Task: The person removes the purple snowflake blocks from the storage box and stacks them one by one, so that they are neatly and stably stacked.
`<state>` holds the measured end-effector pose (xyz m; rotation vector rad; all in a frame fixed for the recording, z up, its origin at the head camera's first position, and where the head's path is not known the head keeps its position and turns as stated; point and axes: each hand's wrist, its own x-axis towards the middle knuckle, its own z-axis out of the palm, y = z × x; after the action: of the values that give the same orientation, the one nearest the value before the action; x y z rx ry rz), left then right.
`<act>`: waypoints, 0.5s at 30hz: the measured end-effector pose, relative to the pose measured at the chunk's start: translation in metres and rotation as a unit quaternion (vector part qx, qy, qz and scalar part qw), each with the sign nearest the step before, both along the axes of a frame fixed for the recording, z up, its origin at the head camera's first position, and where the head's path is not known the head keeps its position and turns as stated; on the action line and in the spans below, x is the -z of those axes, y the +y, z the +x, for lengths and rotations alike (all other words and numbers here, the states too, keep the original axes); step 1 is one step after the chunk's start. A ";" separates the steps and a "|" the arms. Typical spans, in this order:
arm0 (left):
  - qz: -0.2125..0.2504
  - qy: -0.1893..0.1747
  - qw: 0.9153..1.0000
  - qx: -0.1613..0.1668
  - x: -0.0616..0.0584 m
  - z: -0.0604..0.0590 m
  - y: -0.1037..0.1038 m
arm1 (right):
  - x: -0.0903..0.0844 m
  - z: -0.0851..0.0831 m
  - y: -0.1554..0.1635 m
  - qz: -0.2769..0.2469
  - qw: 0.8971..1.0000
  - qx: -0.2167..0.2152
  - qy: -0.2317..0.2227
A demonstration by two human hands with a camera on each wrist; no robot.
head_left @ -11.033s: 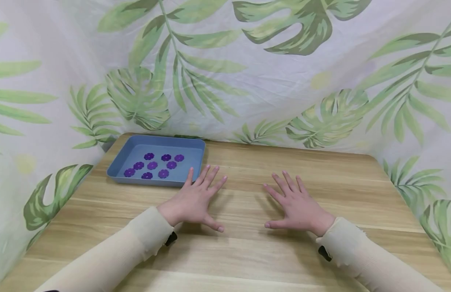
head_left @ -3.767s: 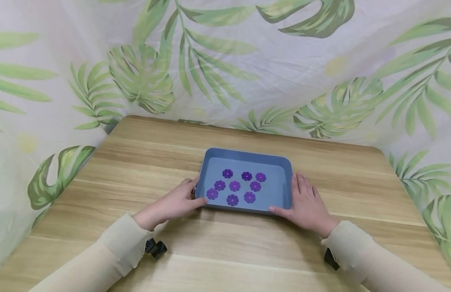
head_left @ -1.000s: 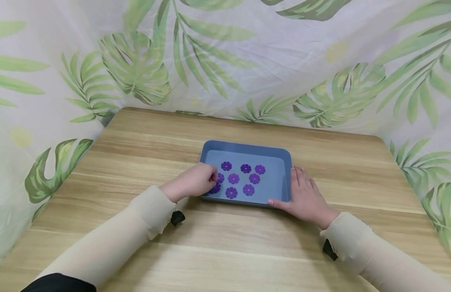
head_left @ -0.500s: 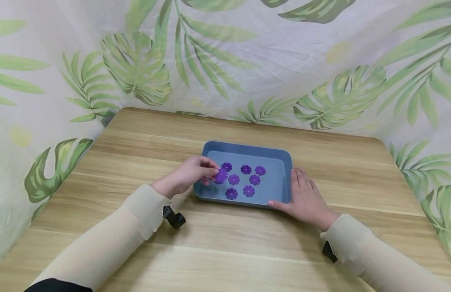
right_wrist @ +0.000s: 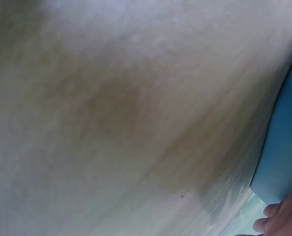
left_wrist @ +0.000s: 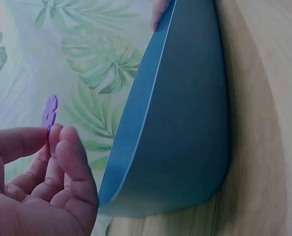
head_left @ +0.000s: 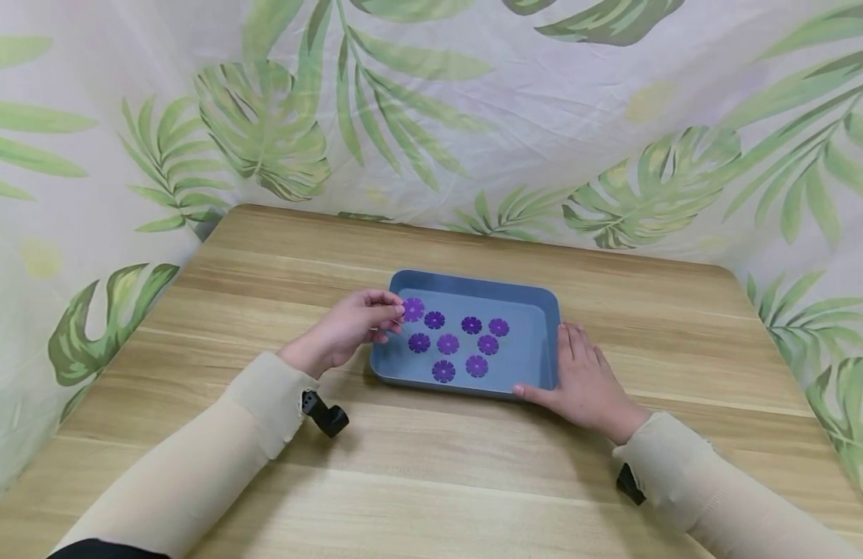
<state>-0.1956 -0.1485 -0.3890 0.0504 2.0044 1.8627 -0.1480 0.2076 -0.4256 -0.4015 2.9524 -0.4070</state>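
left hand (head_left: 351, 330) pinches flat purple flower-shaped piece (head_left: 413, 309) above shallow blue plastic tray (head_left: 549, 310) | right hand (head_left: 585, 384) flat, fingers straight against tray's right wall | wooden counter (head_left: 473, 481)

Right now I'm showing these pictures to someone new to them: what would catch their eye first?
Probably the blue tray at mid-table, with seven purple flower pieces lying in it. Next, the left hand at the tray's left edge, pinching an eighth flower in its fingers above the tray. The right hand lies flat against the tray's right side, before a leaf-print cloth.
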 end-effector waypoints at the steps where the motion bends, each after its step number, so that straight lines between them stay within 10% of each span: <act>1: 0.006 0.000 1.000 -0.009 0.000 -0.001 -0.002 | 0.000 0.000 0.000 0.000 1.000 0.000 0.000; 15: 0.015 0.000 0.997 -0.074 0.000 -0.012 -0.038 | 0.003 -0.001 0.002 -0.005 1.000 -0.006 -0.001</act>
<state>-0.2073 -0.1867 -0.3893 -0.0934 2.0299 1.9829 -0.1494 0.2093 -0.4281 -0.4179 2.9456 -0.4199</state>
